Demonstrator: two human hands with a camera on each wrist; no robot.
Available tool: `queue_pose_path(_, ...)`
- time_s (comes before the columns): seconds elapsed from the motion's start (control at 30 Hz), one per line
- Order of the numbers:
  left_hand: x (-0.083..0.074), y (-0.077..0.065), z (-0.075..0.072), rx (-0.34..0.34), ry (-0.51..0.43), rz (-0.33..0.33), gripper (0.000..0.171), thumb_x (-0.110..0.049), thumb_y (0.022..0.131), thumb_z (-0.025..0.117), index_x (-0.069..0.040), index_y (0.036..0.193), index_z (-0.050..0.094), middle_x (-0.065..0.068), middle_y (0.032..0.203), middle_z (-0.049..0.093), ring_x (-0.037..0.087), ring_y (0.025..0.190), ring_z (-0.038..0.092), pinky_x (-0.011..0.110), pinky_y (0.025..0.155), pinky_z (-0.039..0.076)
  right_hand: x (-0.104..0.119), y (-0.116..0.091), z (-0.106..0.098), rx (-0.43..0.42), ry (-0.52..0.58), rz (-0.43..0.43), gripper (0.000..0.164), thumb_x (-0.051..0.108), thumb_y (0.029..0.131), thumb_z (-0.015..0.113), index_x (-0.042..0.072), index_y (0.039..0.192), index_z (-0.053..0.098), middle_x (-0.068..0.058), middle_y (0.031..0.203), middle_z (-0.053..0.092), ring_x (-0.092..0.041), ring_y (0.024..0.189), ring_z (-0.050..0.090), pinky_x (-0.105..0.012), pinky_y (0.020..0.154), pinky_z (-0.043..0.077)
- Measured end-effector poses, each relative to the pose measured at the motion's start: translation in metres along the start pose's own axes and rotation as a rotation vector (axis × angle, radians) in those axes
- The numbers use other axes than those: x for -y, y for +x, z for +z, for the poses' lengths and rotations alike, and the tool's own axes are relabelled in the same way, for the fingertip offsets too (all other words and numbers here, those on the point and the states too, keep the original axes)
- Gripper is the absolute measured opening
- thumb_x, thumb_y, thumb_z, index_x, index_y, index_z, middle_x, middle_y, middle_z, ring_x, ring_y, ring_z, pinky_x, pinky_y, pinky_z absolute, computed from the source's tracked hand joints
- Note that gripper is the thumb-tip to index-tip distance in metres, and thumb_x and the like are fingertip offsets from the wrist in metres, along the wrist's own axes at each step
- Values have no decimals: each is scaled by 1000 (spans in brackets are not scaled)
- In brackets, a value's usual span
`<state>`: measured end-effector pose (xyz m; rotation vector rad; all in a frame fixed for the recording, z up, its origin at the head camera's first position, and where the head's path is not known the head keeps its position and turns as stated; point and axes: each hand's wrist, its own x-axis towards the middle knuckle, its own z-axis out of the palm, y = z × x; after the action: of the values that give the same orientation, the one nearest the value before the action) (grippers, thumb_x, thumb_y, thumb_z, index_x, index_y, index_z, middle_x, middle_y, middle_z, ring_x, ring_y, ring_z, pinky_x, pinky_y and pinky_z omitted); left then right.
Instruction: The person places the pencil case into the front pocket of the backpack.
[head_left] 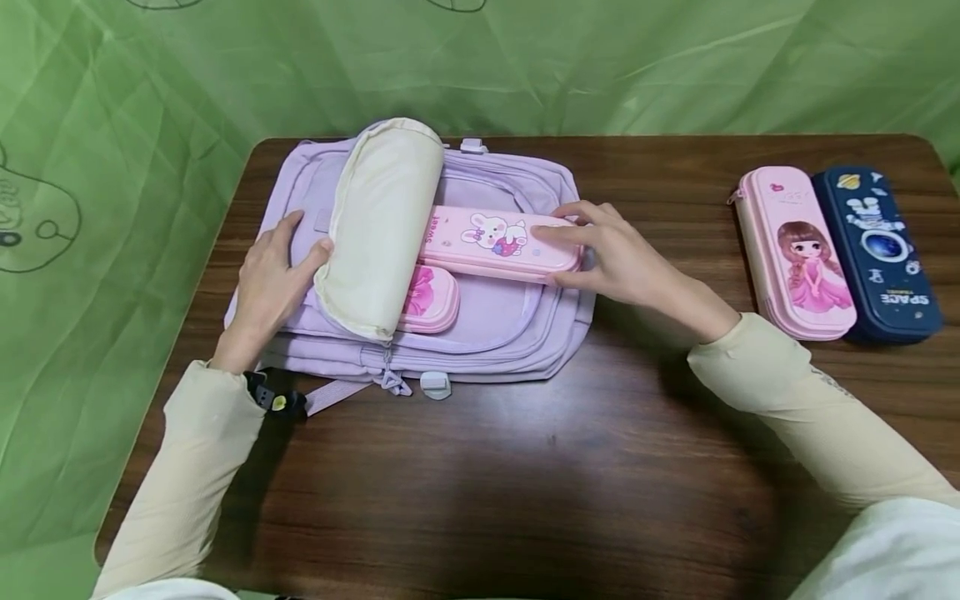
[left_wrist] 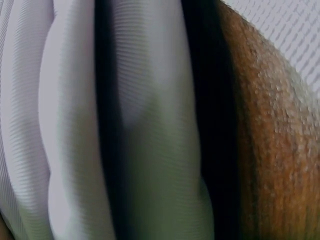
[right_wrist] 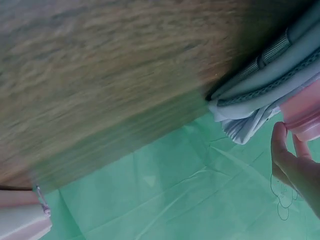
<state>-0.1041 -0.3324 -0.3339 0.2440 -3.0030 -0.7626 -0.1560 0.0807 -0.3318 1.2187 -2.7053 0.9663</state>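
Observation:
A lilac backpack [head_left: 498, 321] lies flat on the table, its cream-lined flap [head_left: 386, 225] folded back. My right hand [head_left: 618, 254] pinches the right end of a pink pencil case [head_left: 495, 237] with a bunny and the word "Sweet"; its left end is hidden under the flap. A second pink pencil case [head_left: 438, 300] pokes out below it, mostly covered. With fingers spread, my left hand [head_left: 270, 275] rests on the backpack's left part, thumb against the flap's edge. In the right wrist view, thumb and fingers grip the case's end [right_wrist: 305, 107].
To the right on the brown wooden table [head_left: 555, 467] lie a pink pencil case with a doll [head_left: 798, 250] and, beside it, a navy space pencil case [head_left: 877, 254]. Green cloth [head_left: 600, 67] hangs behind. Backpack fabric [left_wrist: 155, 100] fills much of the left wrist view.

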Motion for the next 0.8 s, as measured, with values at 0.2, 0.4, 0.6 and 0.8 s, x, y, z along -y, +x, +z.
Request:
queue_pose_path(0.2,0,0,-1,4,5,2,73,-56,89,41,-16,148,27,29,140,33,48,127,29,63,98,20,5,8,4,15,3,3,55,22,74,79,8,124,61,-16,125,50,-31,100,44,-43,82,36)
queue_pose_path(0.4,0,0,0,6,6,-3,73,-56,89,40,-16,148,26,28,141,33,48,127,29,63,98,21,8,18,15,26,6,11,55,21,74,79,6,123,61,-18,126,49,-35,108,45,-45,91,35)
queue_pose_path(0.6,-1,0,1,9,6,-5,73,-57,89,41,-17,148,26,28,140,33,48,127,29,63,97,21,8,24,25,34,23,17,54,22,76,78,5,124,60,-18,127,48,-34,112,45,-43,95,34)
queue_pose_path(0.8,0,0,1,7,9,-11,72,-56,89,40,-18,149,25,26,143,32,46,129,28,63,98,21,9,35,32,49,18,5,56,22,75,79,6,125,59,-19,129,47,-34,117,42,-41,101,30)
